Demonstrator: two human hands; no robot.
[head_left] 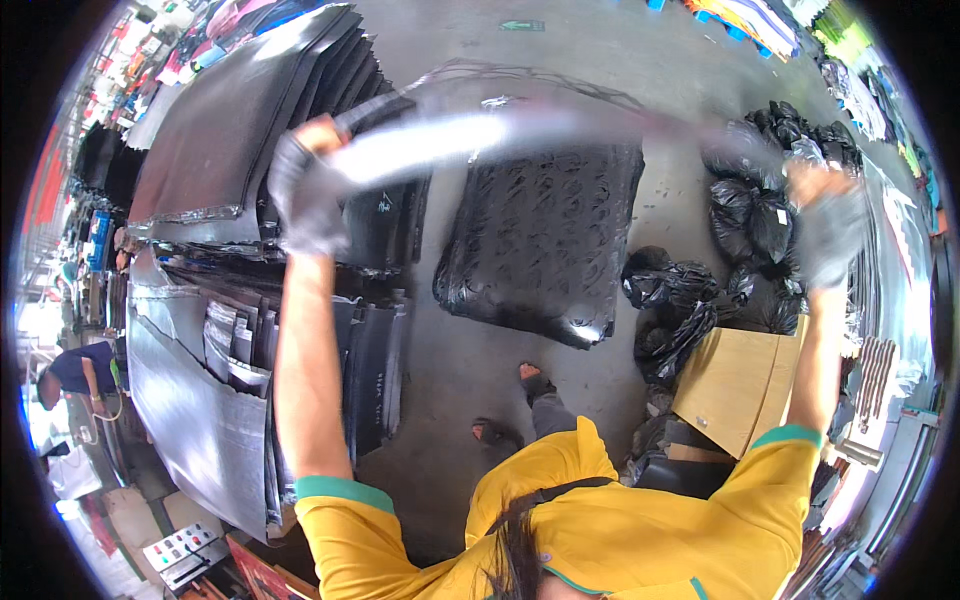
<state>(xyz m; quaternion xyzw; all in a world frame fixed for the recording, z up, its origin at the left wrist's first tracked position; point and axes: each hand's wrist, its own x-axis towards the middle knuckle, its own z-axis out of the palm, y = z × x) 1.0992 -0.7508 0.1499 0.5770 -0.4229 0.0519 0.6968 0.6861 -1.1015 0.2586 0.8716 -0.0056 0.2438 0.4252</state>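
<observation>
"So, what's there?"

"L side: tall stack of blk sheets point(250, 140). Mid-floor: lower blk pile point(540, 235). Above its far end: loose blk sheet point(430, 150), blurred, spanning L hand point(312, 190) to R hand point(828, 225)."

"Grip?"

"L fingers curled round edge; R seems same, tho blurred. Sheet prob. light, floppy, slick; best held at opp. corners."

"Writing?"

"Grn arrow sign point(522, 26) on floor; pale marks point(383, 205) beside stack, illegible. No brands seen."

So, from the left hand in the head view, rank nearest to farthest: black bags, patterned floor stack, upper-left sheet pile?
1. Upper-left sheet pile: beside the left hand.
2. Patterned floor stack: picture's middle.
3. Black bags: right side, farthest.
</observation>
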